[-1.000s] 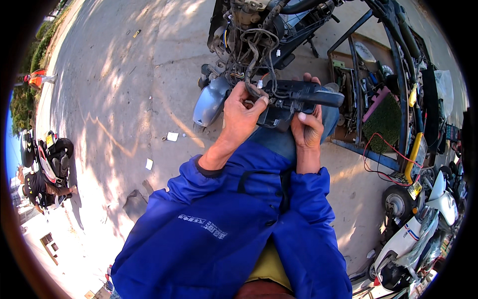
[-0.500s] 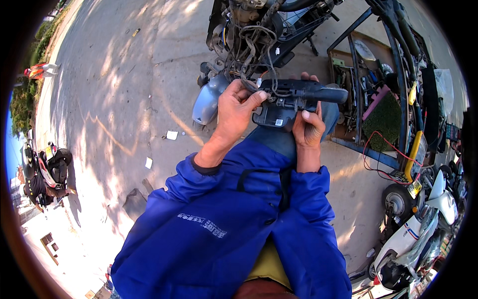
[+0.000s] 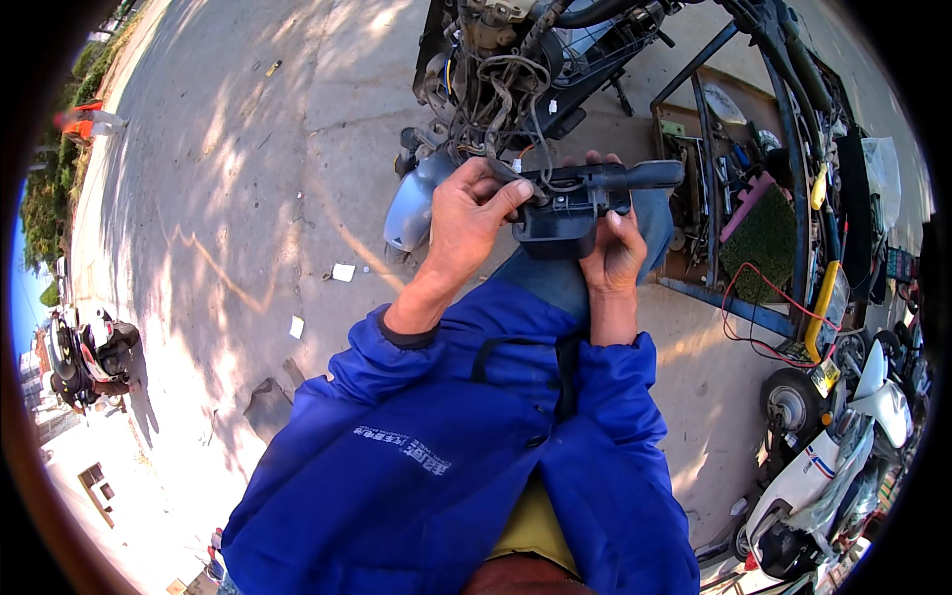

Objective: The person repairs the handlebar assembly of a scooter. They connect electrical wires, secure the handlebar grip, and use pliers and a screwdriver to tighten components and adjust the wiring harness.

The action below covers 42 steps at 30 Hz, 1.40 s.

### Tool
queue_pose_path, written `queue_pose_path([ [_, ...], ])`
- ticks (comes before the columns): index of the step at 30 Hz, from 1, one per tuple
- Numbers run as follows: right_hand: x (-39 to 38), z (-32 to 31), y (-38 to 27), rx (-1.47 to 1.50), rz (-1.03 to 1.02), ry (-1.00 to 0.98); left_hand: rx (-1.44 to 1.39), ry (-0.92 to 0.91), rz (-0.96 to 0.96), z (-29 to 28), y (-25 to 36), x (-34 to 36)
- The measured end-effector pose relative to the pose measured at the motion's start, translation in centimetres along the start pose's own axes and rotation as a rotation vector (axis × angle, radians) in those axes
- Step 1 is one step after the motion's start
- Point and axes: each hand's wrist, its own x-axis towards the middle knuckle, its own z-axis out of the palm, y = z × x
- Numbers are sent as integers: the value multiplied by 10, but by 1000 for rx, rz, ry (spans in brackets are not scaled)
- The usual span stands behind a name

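Observation:
A black moulded plastic housing [image 3: 557, 226], with a long rounded arm sticking out to the right, is held up in front of my lap. My right hand [image 3: 613, 256] grips it from the right, thumb on the near side and fingertips showing over the far edge. My left hand [image 3: 461, 216] is closed in a pinch on a grey cable [image 3: 504, 169] at the housing's left end. What lies under the thumb is partly hidden. The cable joins a tangle of wires [image 3: 493, 99] hanging from a stripped two-wheeler front [image 3: 496, 40]. A small white connector [image 3: 517, 165] sits beside the housing.
A silver-blue panel [image 3: 412, 208] stands left of my left hand. At right is a blue metal-framed tool rack [image 3: 712, 188] with tools and a red wire [image 3: 729, 309]. Parked scooters [image 3: 793, 486] stand lower right, another [image 3: 94, 357] far left. A person in orange [image 3: 84, 121] is far off.
The housing has tilted in my hands, so its flat face with the small white label no longer shows and a deeper boxy side does. Both hands keep their hold.

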Motion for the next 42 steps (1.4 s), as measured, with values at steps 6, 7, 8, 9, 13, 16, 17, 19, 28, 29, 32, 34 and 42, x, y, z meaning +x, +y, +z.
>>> queue_pose_path([
  [6, 1, -1, 0, 17, 11, 30, 41, -17, -4, 1, 4, -2],
  [7, 1, -1, 0, 16, 12, 35, 47, -16, -9, 1, 4, -2],
  [8, 1, -1, 1, 14, 13, 41, 47, -17, -8, 1, 4, -1],
  [9, 1, -1, 0, 10, 16, 44, 47, -17, -7, 1, 3, -1],
  [13, 2, -2, 0, -5, 34, 65, 53, -9, -13, 2, 1, 0],
  [16, 3, -5, 0, -8, 44, 61, 50, -10, -49, 2, 2, 0],
  [17, 3, -5, -1, -7, 47, 56, 54, -11, -51, 2, 2, 1],
  [19, 3, -5, -1, 2, 53, 47, 61, -11, -55, 1, 1, 1],
  [28, 5, -8, 1, 52, 80, 6, 154, -6, 9, 1, 7, 2],
  [29, 4, -8, 1, 50, 79, 3, 180, -5, 12, 2, 10, 1],
  [32, 4, -7, 0, 45, 79, -1, 279, 4, 39, 2, 14, -3],
  [34, 4, -6, 1, 52, 77, 1, 372, 19, 84, -3, 8, -5],
  [42, 3, -7, 0, 81, 85, 2, 676, -18, 513, -22, 7, -15],
])
